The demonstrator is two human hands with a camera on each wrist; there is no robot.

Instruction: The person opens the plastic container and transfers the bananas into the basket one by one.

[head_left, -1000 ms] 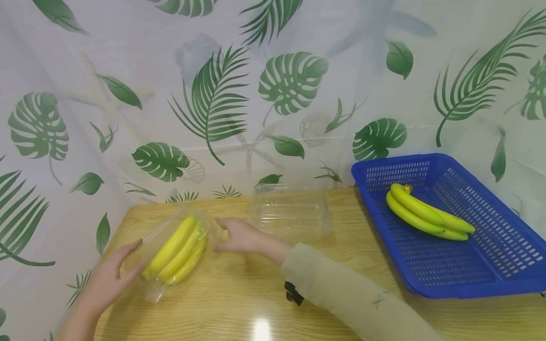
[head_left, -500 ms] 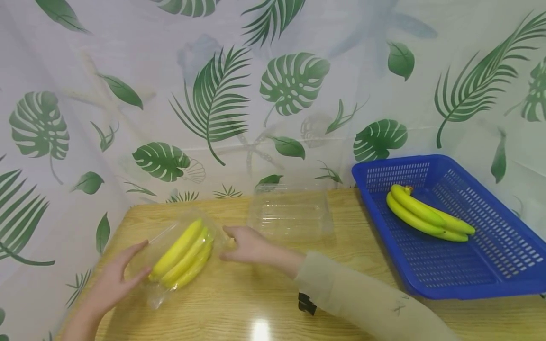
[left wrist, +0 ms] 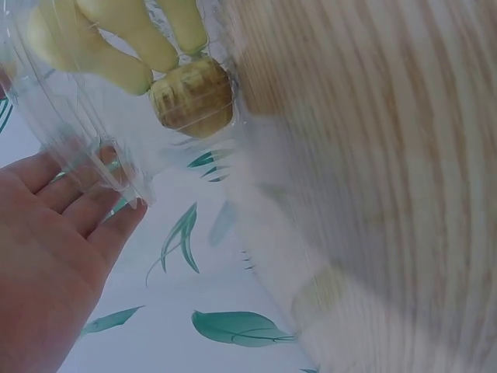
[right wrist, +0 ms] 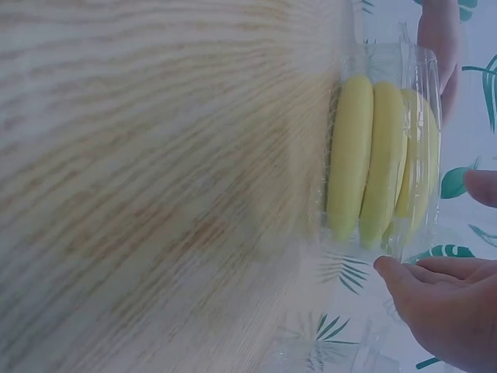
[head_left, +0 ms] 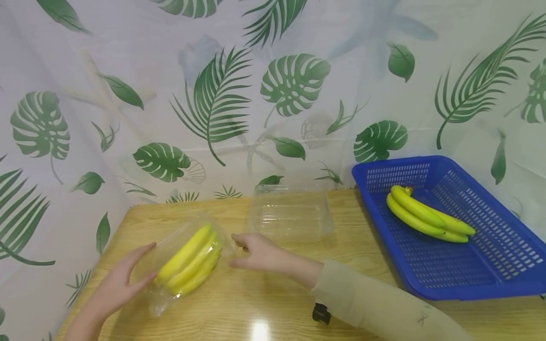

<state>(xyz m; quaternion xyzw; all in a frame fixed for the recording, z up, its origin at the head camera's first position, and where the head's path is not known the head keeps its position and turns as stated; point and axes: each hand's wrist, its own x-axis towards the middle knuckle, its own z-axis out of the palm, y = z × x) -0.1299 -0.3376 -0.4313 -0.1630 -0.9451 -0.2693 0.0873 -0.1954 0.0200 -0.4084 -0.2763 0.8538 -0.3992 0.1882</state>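
The clear box of bananas (head_left: 187,260) has slid a little to the right across the wooden table (head_left: 273,303), both hands travelling with it. The left hand (head_left: 117,282) lies flat-fingered against the box's near-left end; the right hand (head_left: 258,253) touches its far-right end with relaxed fingers. An empty clear container (head_left: 292,213) sits behind, and a blue basket (head_left: 503,265) holds more bananas (head_left: 426,213).
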